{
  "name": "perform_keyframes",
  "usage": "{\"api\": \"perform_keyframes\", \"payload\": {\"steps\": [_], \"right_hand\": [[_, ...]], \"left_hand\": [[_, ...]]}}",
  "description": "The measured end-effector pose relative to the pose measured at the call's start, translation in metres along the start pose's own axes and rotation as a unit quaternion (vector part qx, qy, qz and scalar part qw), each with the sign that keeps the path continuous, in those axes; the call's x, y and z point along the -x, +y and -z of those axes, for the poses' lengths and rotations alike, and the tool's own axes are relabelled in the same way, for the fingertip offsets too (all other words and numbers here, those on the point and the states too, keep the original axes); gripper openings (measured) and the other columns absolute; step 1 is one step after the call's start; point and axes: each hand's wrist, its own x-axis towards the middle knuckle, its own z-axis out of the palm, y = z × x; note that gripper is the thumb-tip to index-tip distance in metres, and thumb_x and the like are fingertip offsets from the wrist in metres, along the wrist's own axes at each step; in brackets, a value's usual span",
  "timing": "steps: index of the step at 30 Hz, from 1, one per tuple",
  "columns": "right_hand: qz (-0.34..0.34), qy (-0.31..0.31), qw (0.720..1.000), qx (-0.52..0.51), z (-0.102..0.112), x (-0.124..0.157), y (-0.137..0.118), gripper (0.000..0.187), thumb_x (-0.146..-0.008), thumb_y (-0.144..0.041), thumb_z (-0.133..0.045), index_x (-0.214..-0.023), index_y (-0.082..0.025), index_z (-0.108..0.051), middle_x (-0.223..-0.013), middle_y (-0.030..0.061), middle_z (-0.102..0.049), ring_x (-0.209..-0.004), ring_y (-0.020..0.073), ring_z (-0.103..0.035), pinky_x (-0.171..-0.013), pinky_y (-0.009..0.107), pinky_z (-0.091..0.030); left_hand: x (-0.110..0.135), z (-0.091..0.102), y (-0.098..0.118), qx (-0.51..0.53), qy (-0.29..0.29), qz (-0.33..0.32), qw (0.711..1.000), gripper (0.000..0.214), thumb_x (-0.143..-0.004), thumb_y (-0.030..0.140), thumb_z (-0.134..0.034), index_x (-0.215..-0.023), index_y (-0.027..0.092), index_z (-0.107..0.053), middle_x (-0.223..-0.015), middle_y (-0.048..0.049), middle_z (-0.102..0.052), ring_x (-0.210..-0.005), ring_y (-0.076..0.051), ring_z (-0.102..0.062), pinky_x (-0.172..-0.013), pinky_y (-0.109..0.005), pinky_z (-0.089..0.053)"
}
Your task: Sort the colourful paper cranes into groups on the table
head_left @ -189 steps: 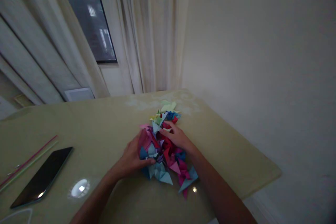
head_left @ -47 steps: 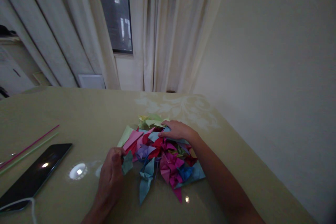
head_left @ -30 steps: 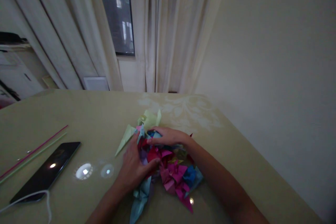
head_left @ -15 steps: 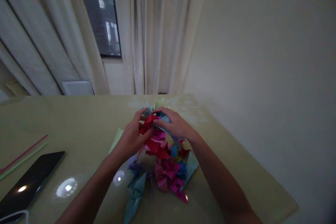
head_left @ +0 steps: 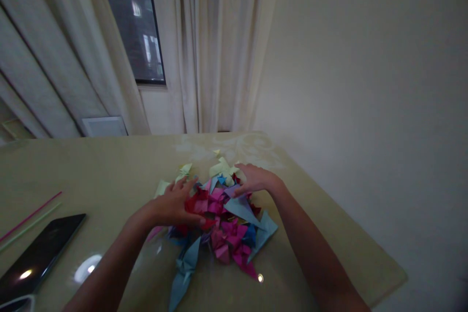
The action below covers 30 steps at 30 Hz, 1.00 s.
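A heap of folded paper cranes (head_left: 234,234) in pink, red, blue, purple and pale green lies on the table between my hands. My left hand (head_left: 175,204) rests over the heap's left side, fingers spread, close to a red crane (head_left: 197,202). On the right, my right hand (head_left: 254,178) is open at the heap's edge, its thumb near a purple and a light blue folded piece (head_left: 243,209). Pale green cranes (head_left: 223,169) sit at the far side. A long light blue crane (head_left: 185,270) sticks out toward me.
A black phone (head_left: 40,253) lies at the left, with a pink stick (head_left: 31,217) and a green stick (head_left: 31,226) beyond it. The glossy table (head_left: 91,170) meets the wall (head_left: 347,83) at the right. Curtains (head_left: 212,48) hang behind it.
My hands have moved apart and lowered from the far part of the heap. The red and light blue pieces they were around now lie in the heap, which looks more spread out.
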Motion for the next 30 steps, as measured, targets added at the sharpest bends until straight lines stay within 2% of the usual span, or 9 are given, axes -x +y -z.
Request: {"api": "perform_keyframes", "payload": {"steps": [2, 4, 7, 10, 14, 17, 21, 26, 30], "right_hand": [[0.069, -0.067, 0.995, -0.033, -0.014, -0.012, 0.002, 0.124, -0.049, -0.058, -0.099, -0.157, -0.023, -0.048, -0.150, 0.0138, -0.060, -0.134, 0.0379, -0.059, -0.111, 0.043, -0.047], [0.126, -0.094, 0.987, -0.044, -0.031, -0.023, -0.001, 0.131, -0.043, -0.049, -0.102, -0.158, -0.022, -0.045, -0.156, 0.0143, -0.054, -0.141, 0.0376, -0.053, -0.115, 0.043, -0.044], [0.151, -0.075, 0.985, -0.038, -0.052, -0.033, -0.012, 0.122, -0.049, -0.039, -0.100, -0.157, -0.020, -0.045, -0.150, 0.0151, -0.056, -0.135, 0.0360, -0.056, -0.110, 0.041, -0.048], [0.170, -0.030, 0.984, -0.040, -0.058, -0.038, -0.022, 0.090, -0.062, -0.026, -0.093, -0.144, -0.017, -0.056, -0.135, 0.0129, -0.065, -0.121, 0.0330, -0.063, -0.102, 0.040, -0.051], [0.210, 0.058, 0.974, -0.069, -0.043, -0.034, -0.032, 0.057, -0.075, -0.012, -0.080, -0.129, -0.016, -0.063, -0.123, 0.0107, -0.070, -0.115, 0.0304, -0.065, -0.099, 0.039, -0.050], [0.246, 0.123, 0.953, -0.127, -0.025, -0.023, -0.042, 0.053, -0.081, -0.011, -0.075, -0.132, -0.021, -0.061, -0.124, 0.0067, -0.071, -0.114, 0.0265, -0.066, -0.100, 0.036, -0.048], [0.246, 0.193, 0.935, -0.169, -0.004, -0.003, -0.056, 0.048, -0.090, -0.016, -0.073, -0.135, -0.024, -0.060, -0.117, 0.0037, -0.074, -0.105, 0.0216, -0.069, -0.092, 0.032, -0.048], [0.162, 0.226, 0.957, -0.086, 0.006, 0.007, -0.060, 0.017, -0.097, -0.033, -0.074, -0.108, -0.020, -0.071, -0.085, 0.0012, -0.075, -0.077, 0.0170, -0.068, -0.070, 0.026, -0.042], [0.111, 0.227, 0.967, -0.016, 0.009, 0.007, -0.055, 0.016, -0.102, -0.034, -0.066, -0.098, -0.020, -0.074, -0.082, 0.0023, -0.074, -0.075, 0.0165, -0.067, -0.068, 0.026, -0.039]], "left_hand": [[0.000, -0.018, 0.016, 0.002, -0.086, -0.025, 0.996, 0.124, -0.045, 0.070, -0.089, -0.155, 0.026, -0.050, -0.163, -0.0232, -0.044, -0.148, -0.048, -0.044, -0.113, -0.058, -0.044], [0.000, -0.034, 0.034, -0.015, -0.140, -0.015, 0.990, 0.127, -0.053, 0.067, -0.087, -0.162, 0.026, -0.038, -0.170, -0.0239, -0.031, -0.152, -0.051, -0.037, -0.113, -0.065, -0.041], [0.000, -0.052, 0.052, -0.062, -0.125, 0.008, 0.990, 0.112, -0.066, 0.055, -0.084, -0.163, 0.028, -0.034, -0.171, -0.0221, -0.029, -0.150, -0.052, -0.037, -0.109, -0.074, -0.039], [-0.002, -0.056, 0.055, -0.064, -0.080, -0.011, 0.995, 0.095, -0.077, 0.045, -0.078, -0.160, 0.026, -0.037, -0.161, -0.0212, -0.043, -0.141, -0.045, -0.051, -0.108, -0.062, -0.045], [-0.007, -0.044, 0.053, 0.002, -0.023, -0.041, 0.999, 0.080, -0.085, 0.028, -0.068, -0.159, 0.024, -0.038, -0.142, -0.0170, -0.058, -0.127, -0.034, -0.063, -0.106, -0.045, -0.050], [-0.010, -0.024, 0.056, 0.054, 0.047, -0.075, 0.995, 0.073, -0.088, 0.026, -0.067, -0.156, 0.029, -0.042, -0.141, -0.0125, -0.059, -0.124, -0.030, -0.064, -0.106, -0.044, -0.051], [-0.010, 0.004, 0.059, 0.115, 0.166, -0.111, 0.973, 0.070, -0.086, 0.040, -0.076, -0.149, 0.026, -0.048, -0.140, -0.0112, -0.061, -0.126, -0.031, -0.063, -0.107, -0.048, -0.053], [-0.009, 0.018, 0.050, 0.225, 0.146, -0.052, 0.962, 0.077, -0.086, 0.049, -0.077, -0.150, 0.025, -0.042, -0.125, -0.0077, -0.071, -0.103, -0.025, -0.074, -0.090, -0.039, -0.061], [-0.012, 0.013, 0.037, 0.219, 0.129, -0.034, 0.967, 0.077, -0.088, 0.053, -0.072, -0.151, 0.022, -0.041, -0.129, -0.0106, -0.071, -0.110, -0.027, -0.072, -0.097, -0.042, -0.058]]}}
